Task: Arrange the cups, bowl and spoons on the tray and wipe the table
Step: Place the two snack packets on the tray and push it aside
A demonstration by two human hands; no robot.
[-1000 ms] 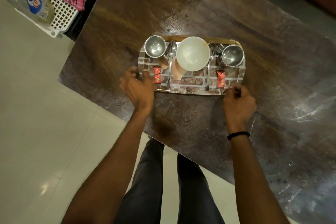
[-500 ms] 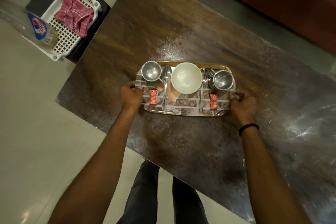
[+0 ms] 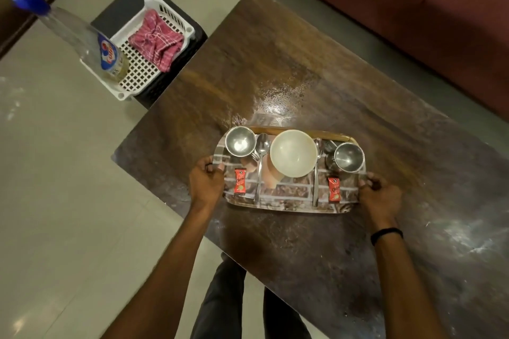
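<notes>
**Hands.** The left hand [image 3: 206,181] grips the left end of the tray [image 3: 289,208], fingers curled over its rim. The right hand [image 3: 381,195] grips the right end in the same way. A second ago both hands were at the tray's near edge; they have since moved outward to the two short ends. Whether the tray has left the worktop [image 3: 303,77] cannot be told from this angle.

**Load.** A steel cup [image 3: 240,142] stands far left and a second cup [image 3: 348,157] far right, with the bowl [image 3: 293,153] between them. One spoon [image 3: 261,151] lies left of the bowl and another [image 3: 316,173] right of it. Two red sachets [image 3: 239,185] [image 3: 334,189] lie near the front. None of this has shifted.

**Assessment.** Arranging appears complete, and the two-ended grip suggests a lift or shift to free the surface. Wiping is not begun: the cloth [image 3: 157,41] lies in the basket [image 3: 176,22].

**Writing.** The sachets carry a white script word, too small to read. The label on the bottle [image 3: 110,56] shows blue and red lettering, possibly ending "olin".
</notes>
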